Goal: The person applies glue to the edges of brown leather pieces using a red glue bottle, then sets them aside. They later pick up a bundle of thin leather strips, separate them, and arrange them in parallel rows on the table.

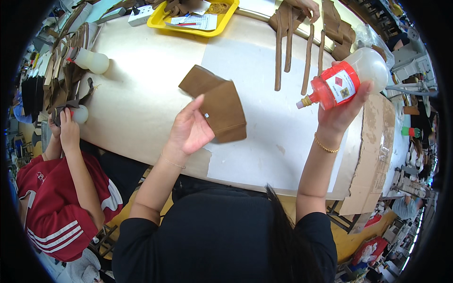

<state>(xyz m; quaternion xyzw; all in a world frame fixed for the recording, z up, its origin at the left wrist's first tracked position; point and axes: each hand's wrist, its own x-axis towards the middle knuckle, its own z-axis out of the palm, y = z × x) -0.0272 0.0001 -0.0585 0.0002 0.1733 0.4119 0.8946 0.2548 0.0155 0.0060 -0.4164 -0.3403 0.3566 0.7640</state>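
Observation:
In my raised right hand (pixel 347 106) is a squeeze bottle (pixel 370 70) with a clear, whitish bulb and a red section bearing a white label. Its narrow nozzle is tilted down and to the left, with a yellowish band wrapped near the tip. My left hand (pixel 191 125) is turned palm up at the edge of a folded brown leather-like piece (pixel 224 108). The thumb lies along that edge, while the other fingers are hidden beneath the piece, which they appear to grip. A small white mark shows on the piece.
A pale sheet (pixel 269 155) covers part of the table. Brown strips (pixel 278 56) hang over the far edge, near another person's hand (pixel 306 8). A yellow tray (pixel 222 26) stands far left of centre. At left, a co-worker in a red shirt (pixel 71 203) handles a dark piece. Cardboard (pixel 373 151) lies right.

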